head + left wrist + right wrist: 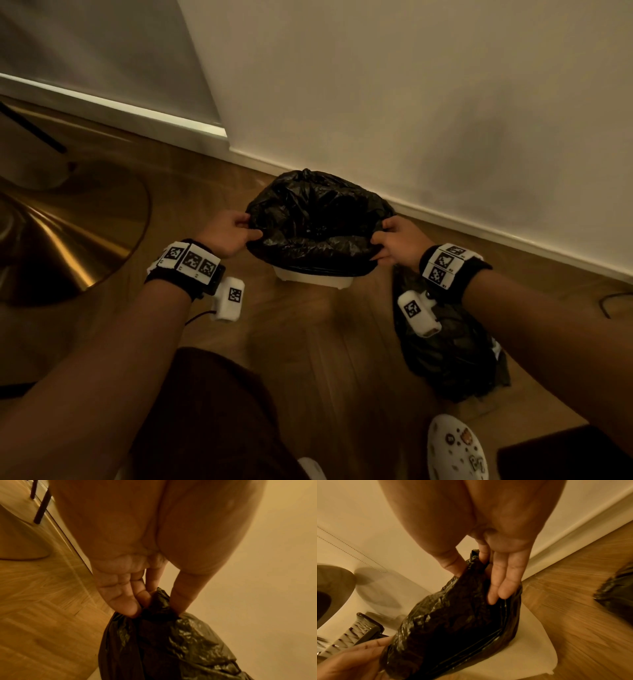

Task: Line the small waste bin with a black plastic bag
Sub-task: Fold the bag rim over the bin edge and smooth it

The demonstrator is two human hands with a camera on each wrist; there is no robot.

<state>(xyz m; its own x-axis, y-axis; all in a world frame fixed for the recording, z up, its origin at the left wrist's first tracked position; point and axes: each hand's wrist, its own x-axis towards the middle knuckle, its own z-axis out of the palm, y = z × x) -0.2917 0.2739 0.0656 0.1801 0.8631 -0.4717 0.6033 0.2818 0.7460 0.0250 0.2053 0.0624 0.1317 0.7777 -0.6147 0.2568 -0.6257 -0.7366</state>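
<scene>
A small white waste bin [313,279] stands on the wooden floor by the wall. A black plastic bag [317,219] sits in it, mouth spread open and draped over the rim. My left hand [236,231] pinches the bag's left edge between thumb and fingers [135,605]. My right hand [394,240] grips the bag's right edge [471,566], thumb inside, fingers [503,582] lying down the outside. In the right wrist view the bin's white side [534,639] shows below the bag [453,622], and my left hand [356,655] is at the bottom left.
A second crumpled black bag [445,349] lies on the floor under my right wrist. A brass-coloured round base [65,233] stands at left. The wall and white skirting [496,229] run close behind the bin. My white shoe [455,448] is at the bottom.
</scene>
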